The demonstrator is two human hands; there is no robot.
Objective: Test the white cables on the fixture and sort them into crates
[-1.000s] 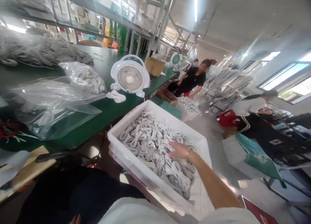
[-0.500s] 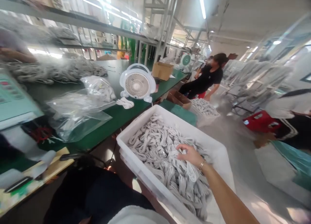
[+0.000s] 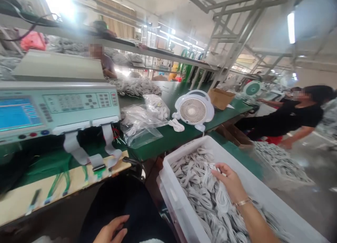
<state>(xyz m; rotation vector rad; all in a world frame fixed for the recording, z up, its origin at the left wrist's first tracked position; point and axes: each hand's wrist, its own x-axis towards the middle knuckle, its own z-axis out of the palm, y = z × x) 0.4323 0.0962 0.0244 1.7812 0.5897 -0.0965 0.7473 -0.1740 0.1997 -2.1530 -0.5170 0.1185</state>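
Observation:
My right hand (image 3: 231, 183) is over the white plastic bin (image 3: 166, 162), its fingers bent and closed on a coiled grey-white cable (image 3: 222, 199) that hangs below the palm. Part of that grip is hidden by the hand. Many similar coiled cables (image 3: 195, 165) fill the bin. Low in the picture, above my dark-clothed lap, my left hand (image 3: 113, 230) shows loosely curved fingers held apart, with nothing visible in them. To its left lies a wooden board (image 3: 15, 204) with green wires and connectors.
A tester with a screen (image 3: 79, 100) stands at left, grey ribbon cables (image 3: 76, 150) running to the board. On the green table (image 3: 147, 148) are plastic bags (image 3: 143, 122), a white fan (image 3: 193, 109), one coiled cable (image 3: 176, 125) and a cardboard box (image 3: 221, 98). Co-workers sit behind and at right.
My view has swung left, bringing the tester and board into sight. My left hand has come up into view. The right hand has shifted slightly toward the bin's table side with the coiled cable.

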